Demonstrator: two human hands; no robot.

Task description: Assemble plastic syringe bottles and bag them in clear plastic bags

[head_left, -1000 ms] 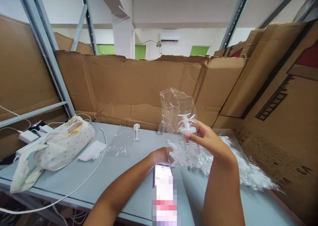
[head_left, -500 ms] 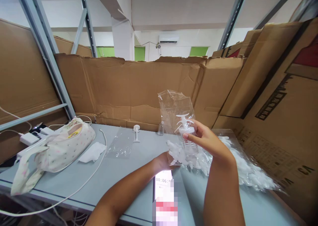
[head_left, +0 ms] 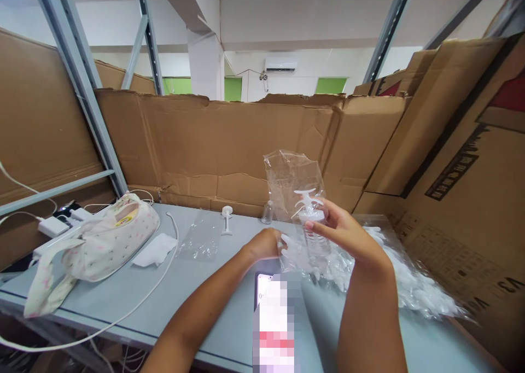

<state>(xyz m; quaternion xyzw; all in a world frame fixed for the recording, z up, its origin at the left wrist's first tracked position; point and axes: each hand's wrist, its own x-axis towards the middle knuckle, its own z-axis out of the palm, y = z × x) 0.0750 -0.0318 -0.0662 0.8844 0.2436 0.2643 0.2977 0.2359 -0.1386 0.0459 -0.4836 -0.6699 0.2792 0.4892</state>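
Right hand [head_left: 342, 231] grips the press [head_left: 312, 216] above the tabletop [head_left: 135, 283], its white top apparently fitted to the clear barrel. Bag [head_left: 287, 179] around or behind it, unclear. Left hand [head_left: 267, 244] at white parts [head_left: 296, 251], grip hidden. Plunger [head_left: 227, 220] and tube [head_left: 267, 213] remain unjoined.

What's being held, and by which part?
Right hand: the clear, white-topped plastic piece, gripped at its white collar. Left hand: at the white plastic parts; can't tell whether it grips one.

Crinkled glossy clear-plastic bag [head_left: 287, 181], smooth matt grey table [head_left: 217, 285], rough brown cardboard [head_left: 246, 143].
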